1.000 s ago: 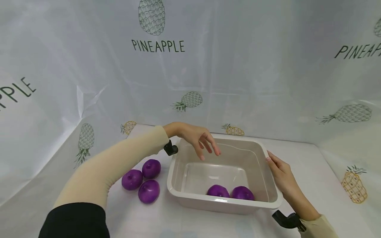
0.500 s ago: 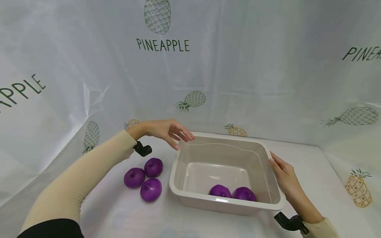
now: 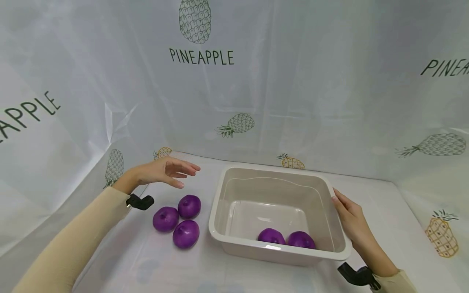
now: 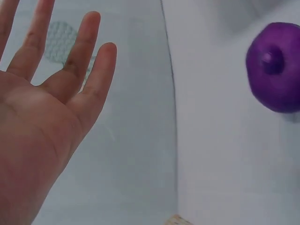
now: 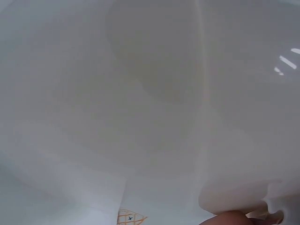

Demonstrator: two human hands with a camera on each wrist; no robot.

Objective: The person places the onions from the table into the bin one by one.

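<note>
My left hand [image 3: 166, 173] hovers, fingers spread and holding nothing, above and behind three round purple onions [image 3: 186, 234] on the table. In the left wrist view its palm [image 4: 37, 126] is bare, and an onion [image 4: 274, 68] with a small knob sits off to the right. My right hand [image 3: 351, 219] grips the right rim of a beige plastic basin [image 3: 264, 252]; part of that hand is hidden behind the rim. Two more onions [image 3: 271, 236] lie inside the basin along its near wall. The right wrist view shows the blurred basin side [image 5: 243, 117] with a fingertip at the bottom.
A white cloth covers the table [image 3: 176, 272]. Behind it hangs a pale sheet [image 3: 311, 101] printed with pineapples and lettering, meeting the table's back edge just beyond the basin. Each wrist wears a black camera mount [image 3: 141, 202].
My left hand has moved left and slightly down, from over the basin to above the onions on the table. The right hand keeps its grip on the rim.
</note>
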